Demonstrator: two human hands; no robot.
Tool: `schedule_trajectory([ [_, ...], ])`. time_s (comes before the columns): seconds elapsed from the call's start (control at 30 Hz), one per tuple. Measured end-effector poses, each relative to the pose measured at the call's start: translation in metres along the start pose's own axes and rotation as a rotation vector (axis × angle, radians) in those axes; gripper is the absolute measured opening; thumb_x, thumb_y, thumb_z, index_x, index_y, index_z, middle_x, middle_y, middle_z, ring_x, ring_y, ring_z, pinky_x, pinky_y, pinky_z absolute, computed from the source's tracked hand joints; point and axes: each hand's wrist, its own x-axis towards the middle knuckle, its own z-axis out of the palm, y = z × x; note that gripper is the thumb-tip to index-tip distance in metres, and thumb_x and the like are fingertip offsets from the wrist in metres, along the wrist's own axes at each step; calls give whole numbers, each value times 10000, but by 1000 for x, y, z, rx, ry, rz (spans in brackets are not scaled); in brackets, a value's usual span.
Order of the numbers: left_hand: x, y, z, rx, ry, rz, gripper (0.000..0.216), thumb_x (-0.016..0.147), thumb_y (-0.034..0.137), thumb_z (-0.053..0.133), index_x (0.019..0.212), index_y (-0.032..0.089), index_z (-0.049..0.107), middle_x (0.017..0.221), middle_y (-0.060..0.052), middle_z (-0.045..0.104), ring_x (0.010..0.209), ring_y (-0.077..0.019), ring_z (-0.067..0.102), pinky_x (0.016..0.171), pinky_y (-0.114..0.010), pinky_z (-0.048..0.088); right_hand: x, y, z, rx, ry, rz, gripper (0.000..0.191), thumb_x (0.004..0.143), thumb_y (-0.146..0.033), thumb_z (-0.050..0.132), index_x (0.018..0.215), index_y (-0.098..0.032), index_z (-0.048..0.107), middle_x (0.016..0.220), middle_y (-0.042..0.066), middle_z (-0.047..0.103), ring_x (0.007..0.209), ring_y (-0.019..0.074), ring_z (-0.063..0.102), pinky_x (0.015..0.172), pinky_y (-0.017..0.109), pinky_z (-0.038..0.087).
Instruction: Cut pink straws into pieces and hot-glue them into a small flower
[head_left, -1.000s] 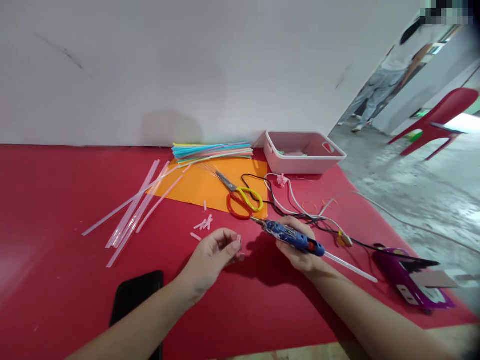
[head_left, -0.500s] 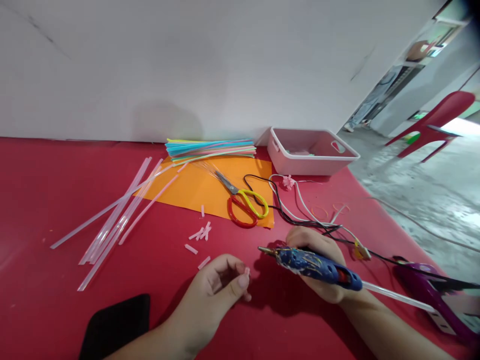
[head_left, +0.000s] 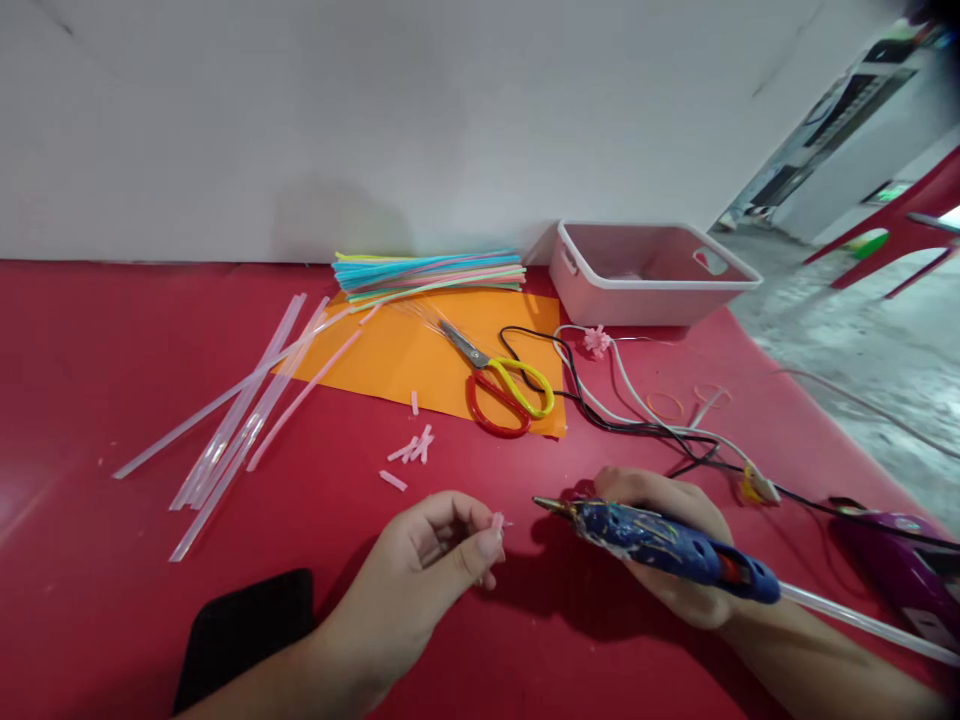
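Observation:
My left hand (head_left: 427, 575) is closed in a pinch on a small pink straw piece (head_left: 497, 523), held just above the red table (head_left: 112, 560). My right hand (head_left: 667, 545) grips a blue hot glue gun (head_left: 660, 545); its metal nozzle points left, a short gap from the pink piece. A clear glue stick (head_left: 862, 620) sticks out of the gun's back. Several cut pink straw bits (head_left: 411, 448) lie on the table beyond my left hand.
Orange paper (head_left: 405, 365) carries red-and-yellow scissors (head_left: 506, 385). Coloured straws (head_left: 427, 275) are stacked by the wall, beside a white bin (head_left: 649, 275). Clear glue sticks (head_left: 240, 420) lie left. Cables (head_left: 637, 410), a purple glue gun (head_left: 900, 570) and a black phone (head_left: 247, 630) are near.
The view has shifted, so everything sits a little differently. My right hand and the glue gun stay close to the pinched pink piece, nozzle still aimed at it.

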Motion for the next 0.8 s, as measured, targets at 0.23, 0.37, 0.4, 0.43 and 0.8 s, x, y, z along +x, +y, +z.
schedule_trajectory([
  [0.23, -2, 3, -1, -29, -17, -28, 408, 700, 478, 905, 787, 171, 651, 653, 54, 662, 613, -79, 582, 624, -222, 402, 1, -4, 6, -61, -37, 19, 83, 868, -334, 599, 867, -251, 588, 655, 1, 621, 484, 158, 537, 439, 296, 372],
  [0.37, -1, 3, -1, -65, 9, -46, 407, 653, 451, 941, 770, 163, 678, 692, 43, 700, 641, -83, 628, 650, -217, 437, 3, -3, 7, -99, -24, 13, 49, 840, -274, 603, 865, -240, 578, 683, -5, 617, 519, 151, 551, 470, 287, 395],
  [0.4, -1, 3, 0, -75, 6, -49, 399, 646, 439, 948, 766, 161, 687, 698, 38, 711, 648, -85, 639, 663, -217, 449, 3, -3, 7, -111, -27, 16, 43, 836, -258, 597, 869, -238, 577, 688, -8, 615, 525, 147, 552, 475, 282, 396],
  [0.43, 0, 3, 0, -82, 2, -46, 389, 641, 427, 954, 764, 160, 698, 697, 35, 720, 654, -88, 649, 675, -218, 461, 3, -3, 7, -121, -31, 17, 42, 833, -244, 590, 872, -237, 576, 691, -10, 612, 530, 142, 552, 479, 277, 395],
  [0.8, 2, 4, -4, -76, 21, 67, 228, 698, 329, 934, 780, 176, 786, 702, 23, 751, 680, -80, 649, 702, -198, 490, 5, -6, 8, -106, -44, -41, 47, 820, -226, 557, 862, -244, 561, 676, -23, 583, 520, 125, 542, 487, 262, 399],
])
